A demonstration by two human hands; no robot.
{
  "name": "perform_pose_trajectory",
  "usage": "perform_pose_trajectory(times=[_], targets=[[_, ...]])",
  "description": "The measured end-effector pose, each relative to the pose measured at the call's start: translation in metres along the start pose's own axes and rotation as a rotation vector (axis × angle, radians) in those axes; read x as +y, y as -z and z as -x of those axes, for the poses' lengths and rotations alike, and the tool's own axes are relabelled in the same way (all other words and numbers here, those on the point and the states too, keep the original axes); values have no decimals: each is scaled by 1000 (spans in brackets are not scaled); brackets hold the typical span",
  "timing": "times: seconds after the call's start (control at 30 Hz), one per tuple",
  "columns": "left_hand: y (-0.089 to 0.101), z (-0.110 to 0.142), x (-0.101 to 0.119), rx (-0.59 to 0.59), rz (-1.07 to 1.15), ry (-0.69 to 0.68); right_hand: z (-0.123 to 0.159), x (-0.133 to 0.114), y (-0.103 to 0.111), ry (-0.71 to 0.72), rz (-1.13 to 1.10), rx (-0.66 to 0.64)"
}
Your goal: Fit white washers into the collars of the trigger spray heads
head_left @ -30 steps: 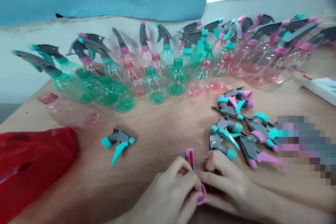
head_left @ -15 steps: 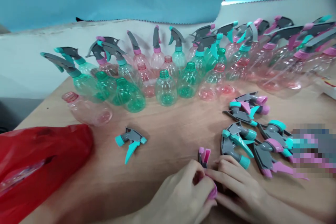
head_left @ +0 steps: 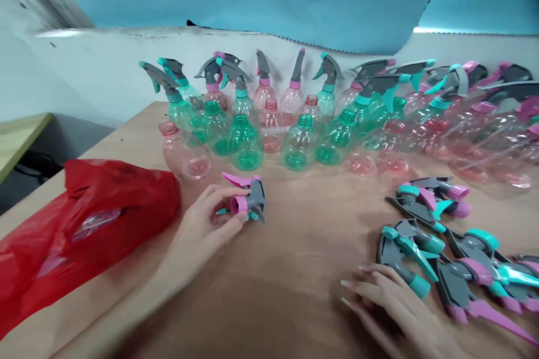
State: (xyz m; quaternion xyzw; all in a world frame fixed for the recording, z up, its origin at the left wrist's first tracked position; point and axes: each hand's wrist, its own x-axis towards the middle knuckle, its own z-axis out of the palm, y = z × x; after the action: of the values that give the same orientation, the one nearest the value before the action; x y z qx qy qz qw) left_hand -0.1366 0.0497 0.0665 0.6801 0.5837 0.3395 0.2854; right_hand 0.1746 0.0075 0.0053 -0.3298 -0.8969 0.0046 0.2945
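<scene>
We see our left hand [head_left: 206, 221] closed in a pinch on the collar of a pink-and-gray spray head [head_left: 256, 196] — just beyond the fingertips, toward the surface's [head_left: 303, 269] left edge. Our right hand [head_left: 393, 297], fingers partly open and loosely curled, hovers by loose spray heads [head_left: 406, 244] near the front edge; its grip we cannot tell. Clear plastic [head_left: 96, 223] shows inside a red bag [head_left: 130, 188] at left — thin tubes [head_left: 484, 143] inside pink bottles [head_left: 471, 129] toward the right edge.
</scene>
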Motion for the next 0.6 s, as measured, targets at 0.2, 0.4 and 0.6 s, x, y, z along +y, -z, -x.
perform_pose_trajectory(times=[0.2,0.4,0.6], targets=[[-10,-15,-24,35,-231,-121,-13,1,22,31,66,-36],[-5,-20,-30,51,-449,-214,-14,11,44,-94,147,-114],[-17,-16,-22,114,-648,-283,4,48,69,-343,208,-140]])
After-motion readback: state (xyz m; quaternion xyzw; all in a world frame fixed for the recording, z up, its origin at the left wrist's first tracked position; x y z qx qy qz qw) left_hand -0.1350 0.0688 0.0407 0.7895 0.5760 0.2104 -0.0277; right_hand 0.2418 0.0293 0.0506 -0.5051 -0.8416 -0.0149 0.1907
